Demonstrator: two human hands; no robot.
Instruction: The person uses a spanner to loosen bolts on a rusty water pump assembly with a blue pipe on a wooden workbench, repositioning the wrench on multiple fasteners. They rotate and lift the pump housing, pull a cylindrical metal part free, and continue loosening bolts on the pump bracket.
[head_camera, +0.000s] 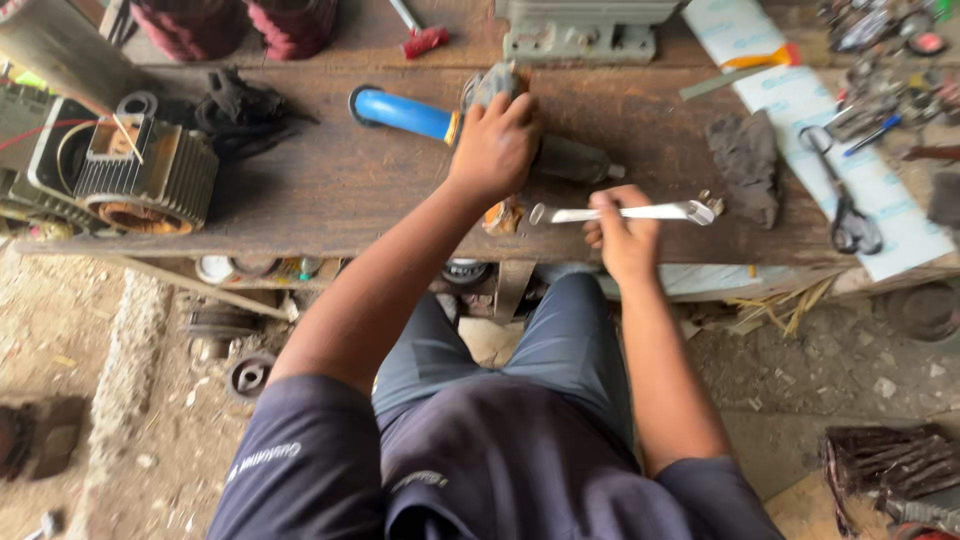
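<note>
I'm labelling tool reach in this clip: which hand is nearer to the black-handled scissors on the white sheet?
The right hand, gripping a silver wrench, is nearer; the scissors lie farther to its right. The left hand rests on the blue-handled power tool, farther away.

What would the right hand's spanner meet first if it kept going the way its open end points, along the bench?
Probably the dark crumpled rag. The spanner in the right hand points right, its open end just short of the rag's lower edge; the scissors lie beyond. Height above the bench is unclear.
</note>
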